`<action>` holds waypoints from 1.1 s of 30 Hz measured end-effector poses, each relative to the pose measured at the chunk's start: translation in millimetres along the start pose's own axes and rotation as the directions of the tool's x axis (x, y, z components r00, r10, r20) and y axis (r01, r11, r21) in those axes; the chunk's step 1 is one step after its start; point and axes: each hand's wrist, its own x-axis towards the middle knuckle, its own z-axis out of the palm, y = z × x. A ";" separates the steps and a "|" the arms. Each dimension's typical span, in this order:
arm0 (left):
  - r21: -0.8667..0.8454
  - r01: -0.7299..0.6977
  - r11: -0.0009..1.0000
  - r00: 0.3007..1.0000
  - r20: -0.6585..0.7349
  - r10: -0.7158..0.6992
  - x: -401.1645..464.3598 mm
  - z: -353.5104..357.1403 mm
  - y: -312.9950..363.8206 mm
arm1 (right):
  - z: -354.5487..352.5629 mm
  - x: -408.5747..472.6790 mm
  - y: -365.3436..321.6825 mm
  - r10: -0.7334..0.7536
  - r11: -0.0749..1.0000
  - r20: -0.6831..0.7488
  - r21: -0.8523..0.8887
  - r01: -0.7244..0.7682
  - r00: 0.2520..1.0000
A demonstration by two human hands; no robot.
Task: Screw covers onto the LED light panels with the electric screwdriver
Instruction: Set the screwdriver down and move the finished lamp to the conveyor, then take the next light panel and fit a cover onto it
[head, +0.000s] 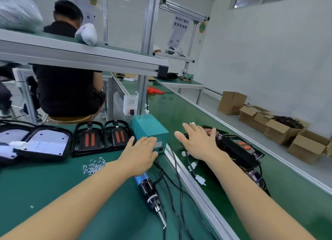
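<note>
Both my hands reach forward over the green bench. My left hand is open, fingers straight, beside the front of a teal power box. My right hand is open with fingers spread above a stack of black LED light panels with orange lenses on the conveyor. The electric screwdriver, blue and black, lies on the bench below my left wrist, bit pointing toward me. Loose screws lie in a small pile. Two black panels with orange strips and covered panels lie at the left.
An aluminium rail divides bench from conveyor belt. Black cables and white connectors trail near the screwdriver. A person in black sits behind the bench at the back left. Open cardboard boxes stand on the floor at the right.
</note>
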 end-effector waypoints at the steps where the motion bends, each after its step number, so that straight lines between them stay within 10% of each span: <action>1: -0.003 0.022 1.000 1.000 0.001 -0.022 -8.2 1.8 -8.7 | 3.9 -0.8 -8.2 -0.019 1.000 0.010 0.005 0.019 1.000; 19: 0.029 0.439 0.898 0.898 0.007 -0.439 -144.4 21.9 -151.6 | 113.9 -25.6 -233.4 -0.481 0.876 0.235 0.107 0.470 0.845; 33: -0.082 0.626 0.775 0.631 -0.531 -0.566 -156.6 -8.7 -270.5 | 127.7 4.1 -322.4 -0.584 0.792 -0.068 0.170 0.586 0.809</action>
